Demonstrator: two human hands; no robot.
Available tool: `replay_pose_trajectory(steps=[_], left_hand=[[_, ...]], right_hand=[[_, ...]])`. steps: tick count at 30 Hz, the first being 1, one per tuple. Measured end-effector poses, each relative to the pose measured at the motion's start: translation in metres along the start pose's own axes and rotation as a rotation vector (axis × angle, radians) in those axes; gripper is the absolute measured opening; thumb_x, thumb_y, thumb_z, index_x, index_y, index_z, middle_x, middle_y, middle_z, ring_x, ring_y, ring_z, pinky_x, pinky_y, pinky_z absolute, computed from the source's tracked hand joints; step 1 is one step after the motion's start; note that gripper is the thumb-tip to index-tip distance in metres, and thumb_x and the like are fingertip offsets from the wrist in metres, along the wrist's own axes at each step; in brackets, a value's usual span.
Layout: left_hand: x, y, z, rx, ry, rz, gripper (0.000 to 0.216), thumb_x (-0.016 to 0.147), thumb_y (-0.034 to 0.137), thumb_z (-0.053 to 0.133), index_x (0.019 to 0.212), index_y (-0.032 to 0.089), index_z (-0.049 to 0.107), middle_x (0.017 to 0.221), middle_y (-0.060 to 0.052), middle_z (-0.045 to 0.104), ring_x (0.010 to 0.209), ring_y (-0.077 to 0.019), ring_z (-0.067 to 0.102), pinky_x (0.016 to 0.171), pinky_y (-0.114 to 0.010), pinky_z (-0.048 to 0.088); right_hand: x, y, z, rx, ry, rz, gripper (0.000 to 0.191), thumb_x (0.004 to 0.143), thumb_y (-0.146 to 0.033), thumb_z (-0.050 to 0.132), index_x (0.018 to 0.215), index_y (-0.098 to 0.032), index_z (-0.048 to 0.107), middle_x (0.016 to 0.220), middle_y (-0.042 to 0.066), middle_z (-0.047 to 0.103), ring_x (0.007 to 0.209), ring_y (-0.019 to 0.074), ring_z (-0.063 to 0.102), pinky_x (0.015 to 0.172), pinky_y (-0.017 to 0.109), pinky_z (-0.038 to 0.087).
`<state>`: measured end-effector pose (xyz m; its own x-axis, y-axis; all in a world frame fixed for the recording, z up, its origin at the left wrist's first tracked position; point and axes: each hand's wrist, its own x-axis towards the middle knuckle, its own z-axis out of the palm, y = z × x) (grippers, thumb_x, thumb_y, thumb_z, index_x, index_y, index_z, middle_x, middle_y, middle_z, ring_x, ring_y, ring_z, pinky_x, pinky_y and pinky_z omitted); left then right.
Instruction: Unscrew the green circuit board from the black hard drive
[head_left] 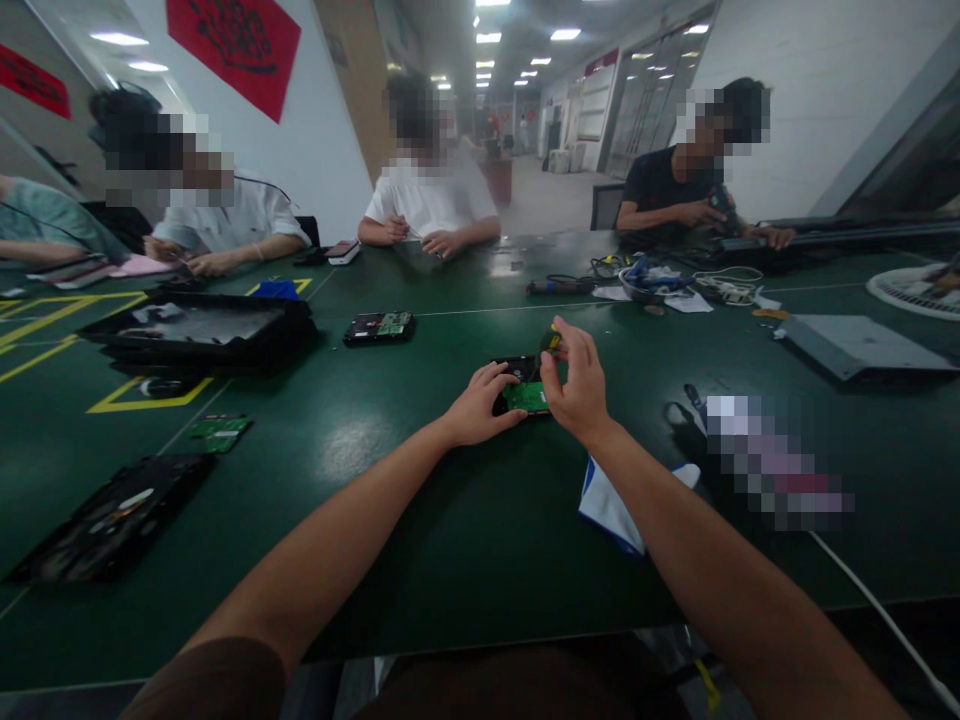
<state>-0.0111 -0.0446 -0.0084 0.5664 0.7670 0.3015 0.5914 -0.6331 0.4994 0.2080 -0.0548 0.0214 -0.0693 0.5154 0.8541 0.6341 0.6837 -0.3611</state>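
A hard drive [528, 398] with a green circuit board lies on the green table in front of me. My left hand [484, 405] grips its left side, thumb along the near edge and fingers over the far part. Above the board, my right hand [579, 390] is closed around the black and yellow handle of a screwdriver [551, 340]. The handle stands roughly upright; its tip is too small and blurred to make out. Under my right forearm lies a white and blue cloth [615, 505].
Another hard drive [379, 327] lies further left. Black trays [202, 330], a loose green board [220, 432] and a black casing [112, 515] occupy the left side. To the right are cables [649, 278] and a grey metal box [862, 345]. Several people sit across the table.
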Motion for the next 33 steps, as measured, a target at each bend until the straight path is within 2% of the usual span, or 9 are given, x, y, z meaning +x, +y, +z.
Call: replay_pose_trajectory(steps=[3,8,13,18,21,24,30,33], left_hand=[[0.0,-0.0011,0.0007,0.008,-0.004,0.004,0.066,0.09,0.056,0.073,0.144,0.022,0.056,0.167,-0.016,0.04,0.161,-0.0392,0.025,0.13,-0.062,0.027],[0.0004,-0.0028,0.0018,0.02,-0.007,0.007,0.064,0.09,0.055,0.074,0.143,0.023,0.057,0.166,-0.016,0.041,0.161,-0.0387,0.026,0.129,-0.064,0.027],[0.0008,-0.0018,0.0014,0.019,0.0,0.005,0.064,0.09,0.056,0.074,0.142,0.023,0.057,0.166,-0.016,0.042,0.16,-0.0389,0.027,0.129,-0.064,0.027],[0.0003,-0.0012,0.0009,0.022,-0.003,0.014,0.064,0.091,0.055,0.073,0.143,0.023,0.056,0.166,-0.016,0.042,0.161,-0.0386,0.026,0.13,-0.063,0.027],[-0.0001,-0.0022,0.0016,0.019,0.0,0.02,0.064,0.091,0.055,0.072,0.144,0.022,0.056,0.166,-0.017,0.041,0.161,-0.0386,0.026,0.13,-0.062,0.027],[-0.0002,-0.0026,0.0021,0.006,0.003,0.013,0.066,0.091,0.056,0.073,0.145,0.022,0.056,0.166,-0.017,0.041,0.161,-0.0388,0.025,0.129,-0.063,0.027],[0.0003,0.0001,0.0004,0.003,-0.008,0.011,0.065,0.091,0.055,0.072,0.145,0.023,0.056,0.166,-0.016,0.042,0.161,-0.0389,0.025,0.129,-0.064,0.026],[0.0,0.0007,0.0004,0.015,-0.01,0.007,0.066,0.092,0.056,0.071,0.145,0.022,0.055,0.167,-0.016,0.041,0.161,-0.0392,0.025,0.13,-0.064,0.026]], right_hand=[[0.0007,-0.0007,-0.0005,0.009,0.02,-0.005,0.054,0.104,-0.029,0.051,0.157,-0.03,0.04,0.143,0.014,0.056,0.126,0.0303,0.061,0.097,0.053,0.065],[0.0003,-0.0016,-0.0015,0.018,0.035,0.019,0.052,0.102,-0.033,0.059,0.153,-0.031,0.045,0.135,0.012,0.057,0.108,0.0263,0.066,0.087,0.048,0.068],[0.0,0.0001,-0.0004,0.005,0.031,0.004,0.053,0.106,-0.03,0.05,0.157,-0.033,0.041,0.14,0.013,0.057,0.118,0.0284,0.065,0.096,0.052,0.065],[0.0008,0.0,-0.0016,-0.003,0.047,-0.006,0.051,0.103,-0.034,0.059,0.152,-0.031,0.046,0.135,0.013,0.059,0.119,0.0285,0.064,0.09,0.049,0.067],[0.0004,0.0002,-0.0018,-0.002,0.042,-0.011,0.05,0.104,-0.031,0.055,0.153,-0.029,0.044,0.14,0.014,0.06,0.125,0.0291,0.064,0.095,0.049,0.066],[-0.0009,0.0012,-0.0013,-0.009,0.018,0.004,0.052,0.106,-0.03,0.05,0.157,-0.029,0.04,0.142,0.014,0.062,0.121,0.0282,0.068,0.098,0.049,0.065],[0.0001,-0.0006,-0.0026,-0.038,0.029,-0.016,0.049,0.104,-0.033,0.055,0.152,-0.03,0.045,0.136,0.012,0.065,0.123,0.0291,0.066,0.099,0.052,0.064],[0.0013,-0.0018,-0.0028,-0.029,0.025,-0.032,0.051,0.105,-0.03,0.052,0.155,-0.03,0.043,0.14,0.013,0.063,0.128,0.029,0.063,0.104,0.052,0.062]])
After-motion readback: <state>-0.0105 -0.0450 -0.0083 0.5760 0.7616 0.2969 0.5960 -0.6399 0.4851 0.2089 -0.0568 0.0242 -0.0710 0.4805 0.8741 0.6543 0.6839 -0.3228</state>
